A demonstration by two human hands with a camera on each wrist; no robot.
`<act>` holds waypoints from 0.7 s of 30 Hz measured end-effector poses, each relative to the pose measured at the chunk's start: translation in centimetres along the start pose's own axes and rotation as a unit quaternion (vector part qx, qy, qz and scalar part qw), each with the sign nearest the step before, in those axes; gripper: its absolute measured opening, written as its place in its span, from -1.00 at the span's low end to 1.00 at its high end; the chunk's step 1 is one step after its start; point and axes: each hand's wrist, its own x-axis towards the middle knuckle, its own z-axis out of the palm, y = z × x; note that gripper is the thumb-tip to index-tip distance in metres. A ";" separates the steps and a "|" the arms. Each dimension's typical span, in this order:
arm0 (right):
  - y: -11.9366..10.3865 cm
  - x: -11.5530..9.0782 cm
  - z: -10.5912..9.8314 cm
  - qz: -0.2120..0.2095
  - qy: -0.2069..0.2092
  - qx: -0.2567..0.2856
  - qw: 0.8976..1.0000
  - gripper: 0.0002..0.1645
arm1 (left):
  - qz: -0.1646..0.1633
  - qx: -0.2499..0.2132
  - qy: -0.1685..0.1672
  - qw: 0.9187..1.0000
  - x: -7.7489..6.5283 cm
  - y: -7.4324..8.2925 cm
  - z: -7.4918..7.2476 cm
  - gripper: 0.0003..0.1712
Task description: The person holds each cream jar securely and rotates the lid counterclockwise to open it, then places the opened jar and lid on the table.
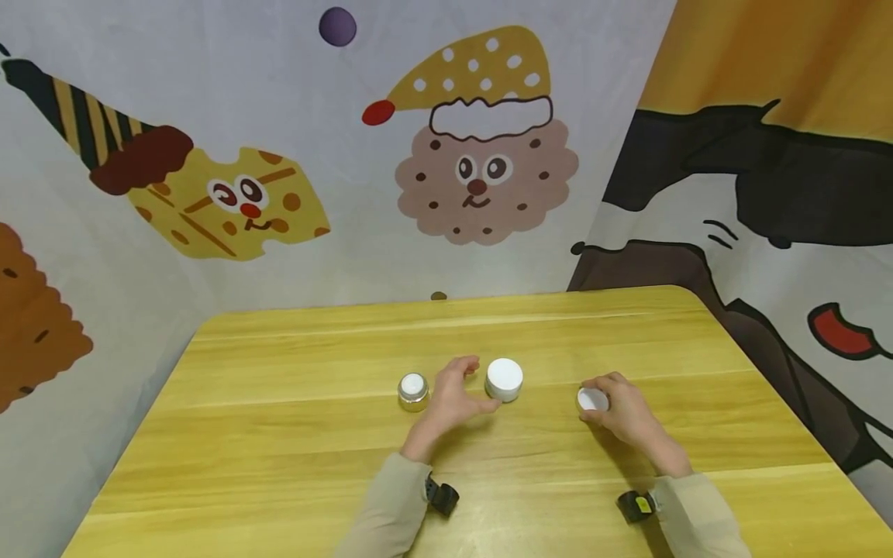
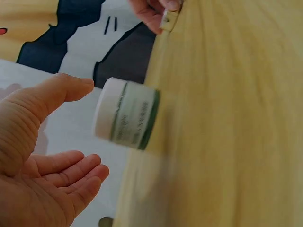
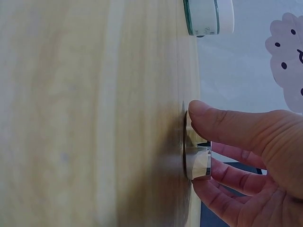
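Observation:
A white-lidded cream jar (image 1: 504,378) stands in the middle of the table, its green-edged label showing in the left wrist view. Beside it is my left hand (image 1: 452,399), thumb and fingers spread with a gap to the jar (image 2: 128,113) in the left wrist view. Farther right, my right hand (image 1: 628,412) pinches a shiny gold jar lid (image 3: 198,163) between thumb and fingers. That lid (image 1: 593,400) sits on the table with its white inside facing up. Left of my left hand stands a small gold-based jar (image 1: 414,393) with a white top.
The wooden table (image 1: 279,434) has its back edge against a printed cloth (image 1: 363,256) with cartoon figures. A black wrist camera (image 1: 443,497) is strapped at the left sleeve, another camera (image 1: 635,506) at the right.

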 end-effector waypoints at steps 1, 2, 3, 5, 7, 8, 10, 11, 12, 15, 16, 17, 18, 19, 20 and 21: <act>0.0 0.0 0.0 0.000 0.000 0.001 1.000 -0.50 | -0.004 -0.001 -0.002 1.000 0.1 -0.1 0.3 -0.11; 0.0 0.0 0.0 0.000 0.001 0.001 1.000 -0.49 | -0.004 -0.002 -0.002 1.000 0.2 -0.2 0.6 -0.10; 0.0 0.0 0.0 0.000 0.001 0.000 1.000 -0.50 | -0.004 -0.006 -0.002 1.000 0.3 -0.2 0.8 -0.09; -0.1 0.0 0.0 0.000 0.001 -0.001 1.000 -0.49 | -0.003 -0.009 0.002 1.000 0.6 -0.3 1.3 -0.08; -0.1 0.0 0.0 0.000 0.003 -0.002 1.000 -0.50 | 0.003 -0.002 0.009 1.000 0.8 -0.4 1.7 -0.09; -0.1 0.0 0.0 0.000 0.003 -0.002 1.000 -0.50 | 0.004 0.001 0.013 1.000 0.9 -0.4 1.9 -0.09; -0.1 0.1 0.0 -0.002 0.005 -0.002 1.000 -0.50 | 0.001 0.007 0.017 1.000 1.0 -0.4 2.1 -0.12; -0.1 0.1 0.1 -0.004 0.006 -0.003 1.000 -0.50 | 0.000 0.013 0.019 1.000 1.1 -0.4 2.3 -0.13; -0.1 0.1 0.1 -0.005 0.007 -0.002 1.000 -0.50 | -0.001 0.016 0.020 1.000 1.2 -0.5 2.3 -0.15; 0.0 0.1 0.1 -0.007 0.009 -0.003 1.000 -0.50 | -0.006 0.022 0.016 1.000 1.4 -0.5 2.5 -0.18; 0.0 0.2 0.1 -0.008 0.010 -0.003 1.000 -0.51 | -0.007 0.024 0.013 1.000 1.5 -0.5 2.5 -0.19; 0.0 0.2 0.1 -0.008 0.010 -0.003 1.000 -0.51 | -0.007 0.024 0.011 1.000 1.6 -0.5 2.6 -0.20; 0.0 0.2 0.1 -0.008 0.010 -0.003 1.000 -0.51 | -0.007 0.023 0.008 1.000 1.7 -0.5 2.6 -0.20; 0.0 0.2 0.1 -0.008 0.010 -0.003 1.000 -0.51 | -0.005 0.024 0.005 1.000 1.8 -0.5 2.6 -0.21; 0.1 0.2 0.1 -0.008 0.010 -0.004 1.000 -0.51 | -0.006 0.024 0.001 1.000 1.9 -0.6 2.7 -0.21; 0.1 0.2 0.1 -0.007 0.010 -0.004 1.000 -0.51 | -0.006 0.024 -0.001 1.000 1.9 -0.6 2.7 -0.22</act>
